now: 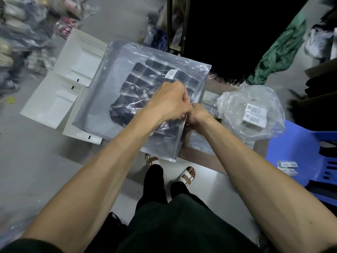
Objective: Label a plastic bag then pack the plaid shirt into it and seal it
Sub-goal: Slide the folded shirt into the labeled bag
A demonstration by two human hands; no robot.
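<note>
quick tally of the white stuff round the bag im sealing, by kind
White barcode label on the plastic bag: 1
White flat boxes left of the bag: 3
White label stacks in the clear bag at right: 2
White sandals: 2
Total: 8

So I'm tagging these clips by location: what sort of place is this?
Probably a garment packing or stockroom area: bagged clothes piled on the floor, a loose bag of barcode labels, and a plaid shirt inside a clear labelled plastic bag held by both hands.

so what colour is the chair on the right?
Blue plastic chair, seen in the head view.
</note>
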